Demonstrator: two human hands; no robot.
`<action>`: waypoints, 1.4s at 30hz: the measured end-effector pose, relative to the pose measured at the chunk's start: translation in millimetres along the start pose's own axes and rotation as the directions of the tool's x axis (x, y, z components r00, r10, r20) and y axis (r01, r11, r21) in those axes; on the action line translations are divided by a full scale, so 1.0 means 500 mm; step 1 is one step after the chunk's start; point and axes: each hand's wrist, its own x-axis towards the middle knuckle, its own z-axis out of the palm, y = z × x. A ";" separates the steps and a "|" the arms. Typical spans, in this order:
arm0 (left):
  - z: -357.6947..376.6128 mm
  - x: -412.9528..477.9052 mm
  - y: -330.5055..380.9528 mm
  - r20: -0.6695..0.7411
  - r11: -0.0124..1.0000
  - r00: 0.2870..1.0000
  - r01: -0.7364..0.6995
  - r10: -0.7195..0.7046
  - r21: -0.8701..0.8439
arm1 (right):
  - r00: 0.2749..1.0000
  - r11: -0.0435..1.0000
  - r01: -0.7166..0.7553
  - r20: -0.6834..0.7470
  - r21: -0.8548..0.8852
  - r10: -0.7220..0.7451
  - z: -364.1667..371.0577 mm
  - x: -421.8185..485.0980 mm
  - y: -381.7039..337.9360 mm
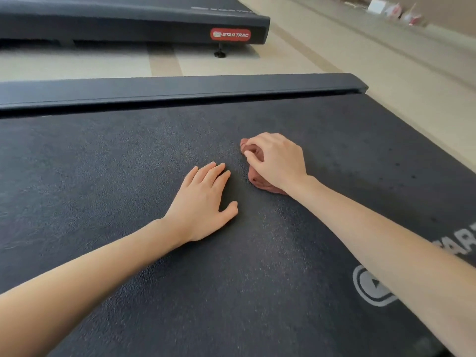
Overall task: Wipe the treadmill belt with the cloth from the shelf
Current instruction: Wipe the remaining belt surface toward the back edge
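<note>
while the right hand (pixel 279 161) grips the bunched reddish cloth (pixel 257 180) at frame centre on the treadmill belt (pixel 128 163), press evenly and sweep long strokes; the left hand (pixel 203 202), flat and released, can brace.

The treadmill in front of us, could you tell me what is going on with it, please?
A person is cleaning the treadmill belt by hand. The right hand grips a bunched reddish-brown cloth and holds it down on the belt. The left hand rests flat on the belt just beside it, fingers straight, holding nothing. A second treadmill stands beyond, across a strip of pale floor.
</note>
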 end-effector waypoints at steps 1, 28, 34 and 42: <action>0.000 0.000 0.001 0.006 1.000 1.000 -0.001 0.001 0.002 | 1.000 1.000 0.002 -0.003 0.003 -0.002 -0.010 -0.026 -0.006; 0.074 -0.051 0.309 0.021 0.913 0.915 -0.404 0.404 0.057 | 0.912 0.887 -0.399 -0.003 -0.233 0.410 -0.212 -0.404 0.206; 0.078 -0.048 0.317 -0.027 0.919 0.920 -0.389 0.391 0.066 | 0.984 0.982 -0.178 0.009 -0.061 0.179 -0.247 -0.487 0.215; 0.073 -0.051 0.318 -0.006 0.930 0.931 -0.363 0.364 0.055 | 0.653 0.624 -0.753 -0.128 -0.207 0.746 -0.267 -0.445 0.418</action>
